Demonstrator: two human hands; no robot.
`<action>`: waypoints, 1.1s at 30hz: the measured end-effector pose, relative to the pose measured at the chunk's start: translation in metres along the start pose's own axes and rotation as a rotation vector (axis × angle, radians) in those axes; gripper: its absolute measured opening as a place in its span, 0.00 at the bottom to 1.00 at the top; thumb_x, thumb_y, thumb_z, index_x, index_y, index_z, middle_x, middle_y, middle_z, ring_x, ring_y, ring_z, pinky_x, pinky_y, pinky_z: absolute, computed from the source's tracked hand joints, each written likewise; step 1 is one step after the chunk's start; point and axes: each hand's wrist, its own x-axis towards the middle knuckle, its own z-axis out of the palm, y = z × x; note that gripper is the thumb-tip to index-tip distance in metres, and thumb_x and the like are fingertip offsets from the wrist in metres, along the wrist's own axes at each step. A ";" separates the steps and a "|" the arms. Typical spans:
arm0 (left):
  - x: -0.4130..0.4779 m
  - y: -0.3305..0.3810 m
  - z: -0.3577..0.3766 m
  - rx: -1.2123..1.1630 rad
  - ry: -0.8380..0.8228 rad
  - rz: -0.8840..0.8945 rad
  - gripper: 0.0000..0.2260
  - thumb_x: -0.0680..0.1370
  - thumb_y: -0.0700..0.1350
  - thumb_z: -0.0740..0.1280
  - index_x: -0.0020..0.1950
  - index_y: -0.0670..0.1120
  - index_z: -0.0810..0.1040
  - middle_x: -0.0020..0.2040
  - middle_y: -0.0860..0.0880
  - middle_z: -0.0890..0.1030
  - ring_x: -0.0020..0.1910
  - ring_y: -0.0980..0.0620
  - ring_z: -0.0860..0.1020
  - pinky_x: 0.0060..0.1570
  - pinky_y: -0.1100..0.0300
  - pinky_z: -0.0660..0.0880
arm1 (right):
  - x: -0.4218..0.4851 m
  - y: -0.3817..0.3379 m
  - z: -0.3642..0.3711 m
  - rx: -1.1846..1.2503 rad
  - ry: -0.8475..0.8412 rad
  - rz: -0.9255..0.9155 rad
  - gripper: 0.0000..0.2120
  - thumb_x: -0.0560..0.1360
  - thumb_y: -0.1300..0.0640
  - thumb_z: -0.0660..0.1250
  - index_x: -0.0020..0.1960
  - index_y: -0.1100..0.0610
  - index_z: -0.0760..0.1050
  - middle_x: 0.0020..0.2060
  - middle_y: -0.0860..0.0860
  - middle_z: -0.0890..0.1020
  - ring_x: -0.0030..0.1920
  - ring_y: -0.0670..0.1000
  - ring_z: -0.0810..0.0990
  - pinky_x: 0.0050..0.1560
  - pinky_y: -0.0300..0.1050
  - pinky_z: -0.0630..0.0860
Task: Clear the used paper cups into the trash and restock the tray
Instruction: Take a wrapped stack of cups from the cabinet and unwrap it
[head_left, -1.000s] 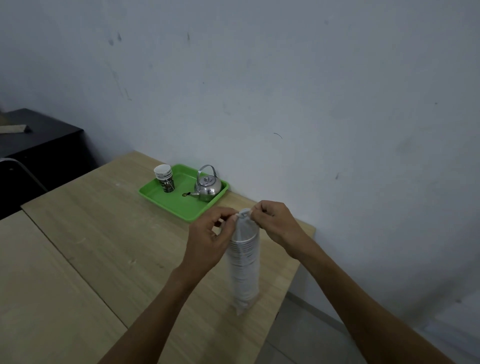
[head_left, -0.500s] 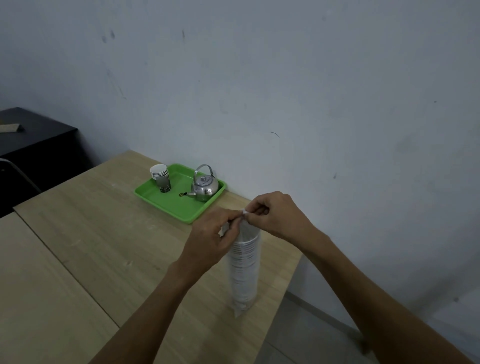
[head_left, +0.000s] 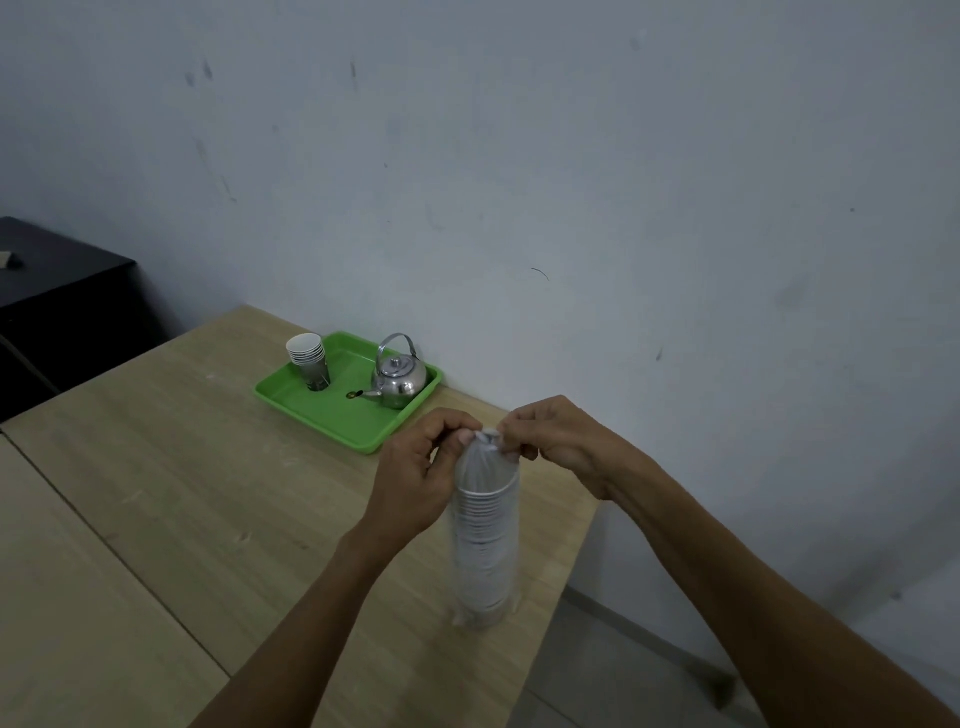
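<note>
Position essentially unchanged: left hand (head_left: 415, 478) and right hand (head_left: 561, 441) still pinch the twisted clear-plastic neck of the upright, cylindrical cup sleeve (head_left: 485, 540) standing on the wooden table (head_left: 208, 493).

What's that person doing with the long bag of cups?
A person is working at the twisted top of a sleeve of cups, which stands upright near the edge of the table. The left hand and the right hand both pinch the plastic at the top, probably to open it. Farther back, a green tray holds a short stack of cups and a kettle.
</note>
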 end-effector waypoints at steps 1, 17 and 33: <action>0.001 -0.001 -0.001 -0.017 -0.016 -0.013 0.06 0.77 0.46 0.62 0.49 0.54 0.78 0.44 0.55 0.81 0.41 0.54 0.79 0.41 0.56 0.77 | 0.000 0.001 0.000 0.032 -0.014 0.012 0.08 0.72 0.64 0.65 0.35 0.60 0.78 0.27 0.49 0.74 0.29 0.42 0.68 0.31 0.33 0.64; 0.025 0.006 -0.021 0.535 -0.139 0.612 0.05 0.74 0.37 0.69 0.46 0.39 0.84 0.41 0.47 0.83 0.39 0.50 0.79 0.41 0.58 0.76 | -0.005 -0.010 0.001 -0.010 0.066 0.004 0.11 0.73 0.59 0.66 0.32 0.56 0.77 0.28 0.49 0.76 0.28 0.39 0.69 0.34 0.32 0.66; -0.001 0.004 0.008 0.078 0.193 0.166 0.04 0.76 0.39 0.65 0.45 0.40 0.77 0.37 0.45 0.81 0.35 0.53 0.78 0.37 0.60 0.77 | -0.013 -0.007 0.019 0.154 0.109 0.018 0.11 0.72 0.62 0.64 0.31 0.57 0.76 0.26 0.48 0.75 0.27 0.40 0.68 0.31 0.29 0.65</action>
